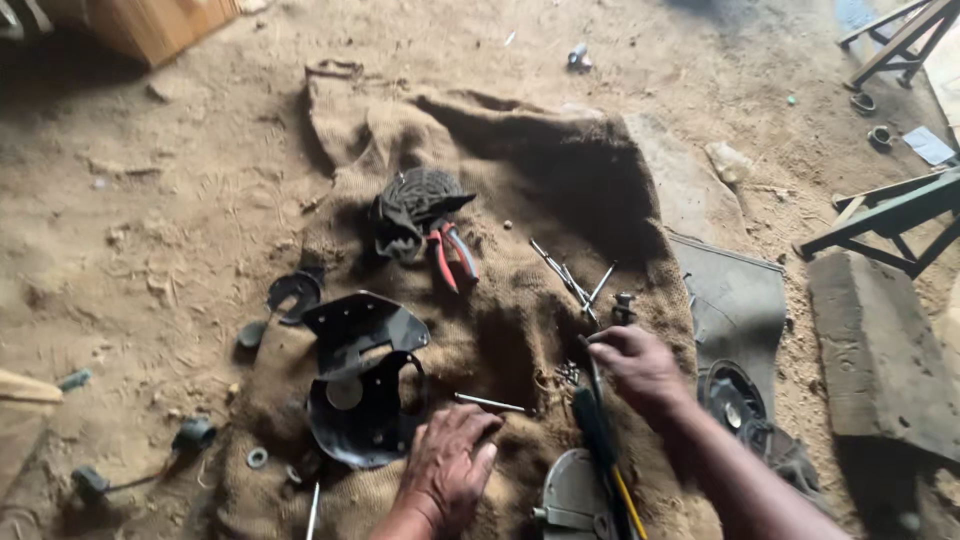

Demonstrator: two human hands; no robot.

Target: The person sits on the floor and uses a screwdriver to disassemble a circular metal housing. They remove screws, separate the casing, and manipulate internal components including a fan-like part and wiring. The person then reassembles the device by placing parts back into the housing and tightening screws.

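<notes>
The right hand (640,368) is pinched narrow, fingertips together on a thin dark rod (594,372), probably a screwdriver shaft, whose dark handle (597,432) runs down toward a yellow-striped tool (630,503) lying beside it. The left hand (450,462) rests palm-down on the burlap sack (520,300), fingers loosely curled and holding nothing, its fingertips just beside a long steel bolt (490,403) and near the rim of a round black metal housing cover (365,405).

By the look of it, this is the sorting stage of stripping down a small motor or fan: parts are laid out and a tool or fastener is being picked up. The next move would call for a firm pinch on the thin shaft and a steadying hold on the cover.

Around the hands, a flat black bracket plate (362,325) overlaps the cover's upper edge. Farther up lie red-handled pliers (452,255) touching a dark wound coil (420,200). A cluster of long thin bolts (570,280) lies above the right hand. A grey curved casing (572,495) sits at the lower edge, and a round black fan part (735,400) lies off the sack to the right.
</notes>
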